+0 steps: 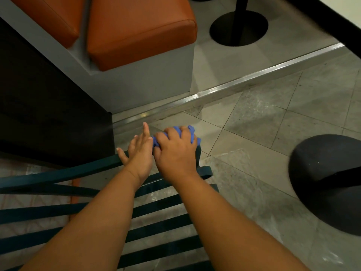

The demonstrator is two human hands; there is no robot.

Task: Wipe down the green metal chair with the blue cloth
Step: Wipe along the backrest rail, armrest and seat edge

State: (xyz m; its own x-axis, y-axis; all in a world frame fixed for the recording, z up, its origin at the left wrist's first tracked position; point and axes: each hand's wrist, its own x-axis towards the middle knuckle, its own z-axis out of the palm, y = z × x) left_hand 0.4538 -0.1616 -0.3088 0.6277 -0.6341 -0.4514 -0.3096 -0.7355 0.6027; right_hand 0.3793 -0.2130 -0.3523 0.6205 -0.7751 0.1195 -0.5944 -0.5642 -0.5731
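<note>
The wiping is under way at the chair's point(82, 169) top rail. The right hand point(176, 151) is clenched around the bunched cloth point(192, 133) and presses it onto the rail's right corner, where the rail bends down. The left hand point(138, 151) lies flat on the rail just beside it, fingers spread and grasping nothing, apparently to steady the chair. The next move probably calls for drawing the cloth along the rail or down onto the slats, with the left hand shifted clear of its path. Most of the cloth is hidden under the right hand's fingers. The corner itself is covered. The chair is cut off at the left and bottom edges, and its legs do not show.
</note>
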